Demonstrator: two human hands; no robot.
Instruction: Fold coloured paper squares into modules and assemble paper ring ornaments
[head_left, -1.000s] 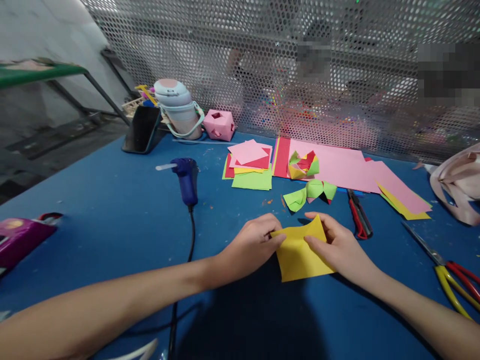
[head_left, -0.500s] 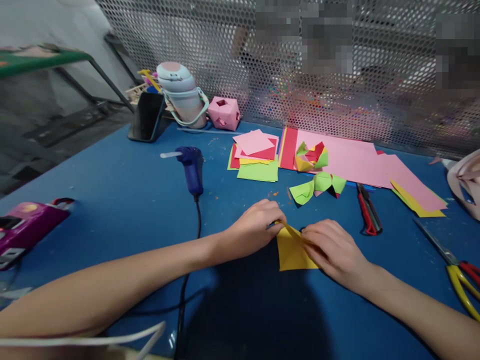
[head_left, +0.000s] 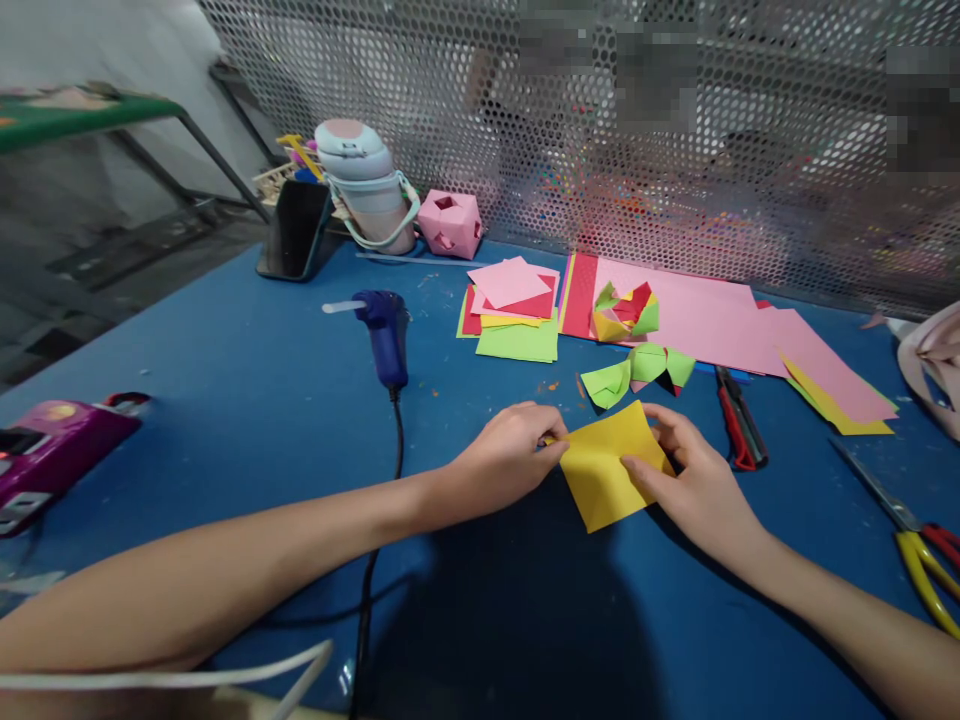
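A square of yellow paper (head_left: 611, 465) is held up between my two hands, creased across its middle and opened nearly flat. My left hand (head_left: 517, 455) pinches its left corner with thumb and curled fingers. On the opposite side, my right hand (head_left: 697, 480) grips the edge, thumb on the near face and fingers behind. Just beyond the sheet lie folded green paper pieces (head_left: 637, 375). A partly joined ring of folded green, red and yellow paper (head_left: 626, 312) rests behind them on pink sheets.
Left of my hands stands a blue glue gun (head_left: 386, 345) with a black cord. A red utility knife (head_left: 739, 420) and yellow-handled scissors (head_left: 900, 530) lie right. Behind are stacked paper squares (head_left: 517, 340), a pink paper ball (head_left: 450, 223), a bottle (head_left: 367, 190) and a phone (head_left: 296, 230).
The yellow paper has opened out from a partly folded state and turned, its broad face now towards me. My right hand has shifted slightly right, its thumb apart from its fingers.
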